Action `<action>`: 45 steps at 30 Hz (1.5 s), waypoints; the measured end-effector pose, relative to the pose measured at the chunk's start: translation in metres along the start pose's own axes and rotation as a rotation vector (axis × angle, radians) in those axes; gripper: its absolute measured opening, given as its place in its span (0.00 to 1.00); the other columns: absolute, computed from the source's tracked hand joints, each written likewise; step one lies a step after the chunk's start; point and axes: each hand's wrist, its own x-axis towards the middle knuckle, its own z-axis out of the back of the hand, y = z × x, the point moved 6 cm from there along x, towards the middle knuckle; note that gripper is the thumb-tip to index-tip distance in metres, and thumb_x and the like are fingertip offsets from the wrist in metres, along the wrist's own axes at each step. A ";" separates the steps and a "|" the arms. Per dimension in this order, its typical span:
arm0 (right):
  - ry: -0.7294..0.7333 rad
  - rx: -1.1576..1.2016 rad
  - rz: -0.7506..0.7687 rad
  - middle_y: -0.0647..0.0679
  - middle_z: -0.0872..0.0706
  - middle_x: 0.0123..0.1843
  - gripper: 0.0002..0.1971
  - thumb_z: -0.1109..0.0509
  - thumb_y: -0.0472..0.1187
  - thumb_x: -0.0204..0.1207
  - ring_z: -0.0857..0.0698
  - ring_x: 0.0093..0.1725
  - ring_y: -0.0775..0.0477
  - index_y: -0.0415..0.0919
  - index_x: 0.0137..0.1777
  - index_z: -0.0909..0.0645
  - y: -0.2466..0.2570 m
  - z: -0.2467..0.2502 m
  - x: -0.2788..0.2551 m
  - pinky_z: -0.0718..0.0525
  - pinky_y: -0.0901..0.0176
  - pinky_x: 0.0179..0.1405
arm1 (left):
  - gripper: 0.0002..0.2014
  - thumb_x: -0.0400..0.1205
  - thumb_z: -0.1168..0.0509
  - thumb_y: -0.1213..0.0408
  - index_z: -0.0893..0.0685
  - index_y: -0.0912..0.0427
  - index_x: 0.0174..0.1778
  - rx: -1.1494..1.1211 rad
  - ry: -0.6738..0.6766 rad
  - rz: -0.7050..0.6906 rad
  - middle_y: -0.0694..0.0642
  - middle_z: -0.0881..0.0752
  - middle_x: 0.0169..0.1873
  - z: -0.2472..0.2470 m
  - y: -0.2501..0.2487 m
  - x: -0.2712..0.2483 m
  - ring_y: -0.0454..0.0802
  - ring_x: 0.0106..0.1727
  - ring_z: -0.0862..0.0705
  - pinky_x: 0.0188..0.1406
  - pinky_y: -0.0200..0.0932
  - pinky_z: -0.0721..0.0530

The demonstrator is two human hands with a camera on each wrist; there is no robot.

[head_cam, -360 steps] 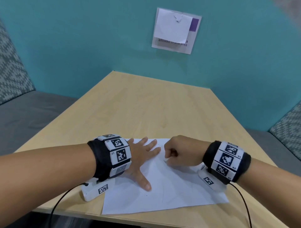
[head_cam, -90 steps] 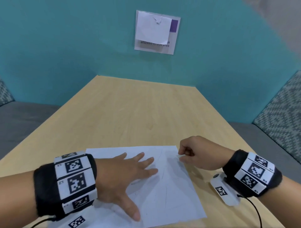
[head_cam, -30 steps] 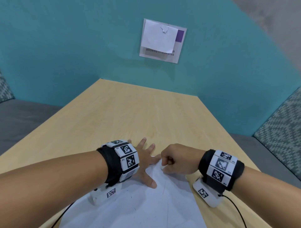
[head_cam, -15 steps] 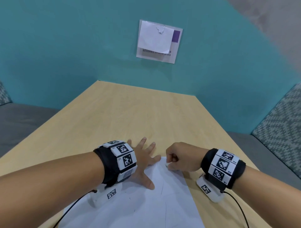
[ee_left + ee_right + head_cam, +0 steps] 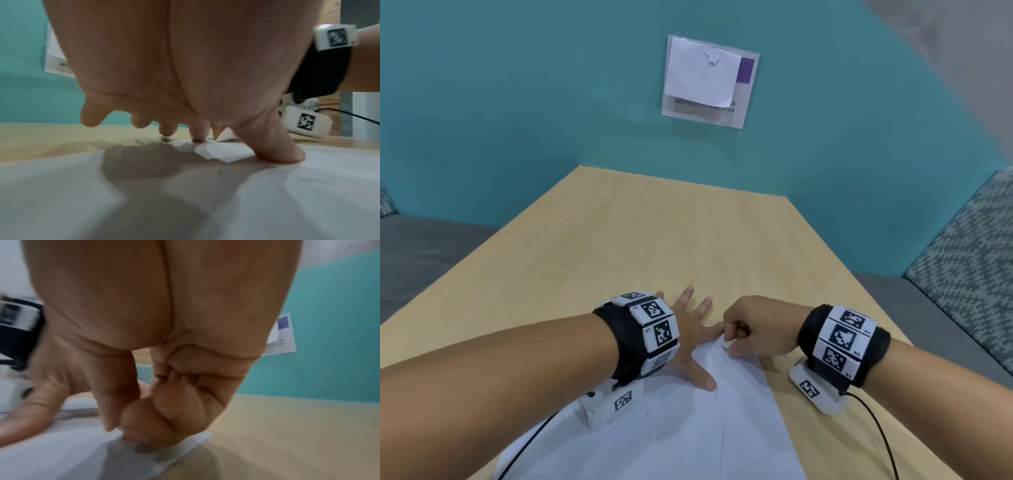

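Note:
A white sheet of paper (image 5: 671, 438) lies on the light wooden table (image 5: 654, 240), its far end coming to a point between my hands. My left hand (image 5: 693, 334) rests flat on the sheet with fingers spread; the left wrist view shows its thumb (image 5: 277, 146) pressing the paper (image 5: 185, 203). My right hand (image 5: 736, 337) is curled beside it and pinches the paper's far tip. Seen from the right wrist, the thumb and curled fingers (image 5: 141, 423) meet on the paper's edge (image 5: 61, 459), and the tip looks slightly lifted.
The table meets a teal wall bearing a white sign (image 5: 709, 82). A grey bench (image 5: 424, 246) runs along the left and a patterned cushion (image 5: 969, 257) stands at the right. Black cables (image 5: 876, 421) trail from both wrist units.
Three seconds ago my hands were apart on the sheet; now they meet at its far tip. Over the last second they have barely moved.

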 end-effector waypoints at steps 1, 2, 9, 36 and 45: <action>-0.002 0.004 -0.005 0.57 0.21 0.35 0.04 0.26 0.44 0.76 0.23 0.33 0.56 0.48 0.45 0.19 0.000 -0.002 0.000 0.26 0.65 0.34 | 0.50 0.74 0.38 0.25 0.62 0.30 0.85 -0.002 0.000 0.001 0.53 0.68 0.87 0.000 -0.001 0.000 0.66 0.84 0.74 0.75 0.84 0.61; 0.001 0.005 0.021 0.57 0.21 0.34 0.04 0.26 0.44 0.76 0.24 0.33 0.56 0.48 0.44 0.19 0.005 -0.006 -0.001 0.27 0.65 0.34 | 0.50 0.74 0.38 0.25 0.60 0.30 0.85 -0.007 -0.004 0.002 0.54 0.67 0.87 0.000 -0.001 -0.001 0.66 0.84 0.74 0.75 0.84 0.61; -0.035 -0.007 -0.011 0.57 0.21 0.34 0.04 0.26 0.44 0.75 0.24 0.33 0.56 0.46 0.45 0.17 -0.005 0.002 -0.004 0.26 0.65 0.34 | 0.52 0.73 0.39 0.23 0.65 0.31 0.85 0.004 -0.002 0.010 0.54 0.67 0.87 -0.002 0.001 0.000 0.67 0.84 0.73 0.73 0.86 0.59; -0.049 -0.020 -0.010 0.57 0.21 0.34 0.05 0.27 0.43 0.74 0.25 0.33 0.55 0.43 0.45 0.17 -0.010 -0.003 -0.012 0.26 0.63 0.34 | 0.53 0.71 0.42 0.21 0.65 0.31 0.85 0.061 -0.026 0.034 0.54 0.66 0.88 -0.005 0.003 0.003 0.69 0.84 0.72 0.72 0.87 0.55; -0.059 -0.027 -0.022 0.58 0.22 0.34 0.04 0.27 0.43 0.75 0.26 0.32 0.57 0.44 0.44 0.18 -0.018 -0.003 -0.012 0.27 0.64 0.34 | 0.53 0.72 0.43 0.21 0.65 0.33 0.85 0.069 -0.029 0.024 0.53 0.67 0.87 -0.006 0.004 0.000 0.67 0.84 0.73 0.74 0.86 0.59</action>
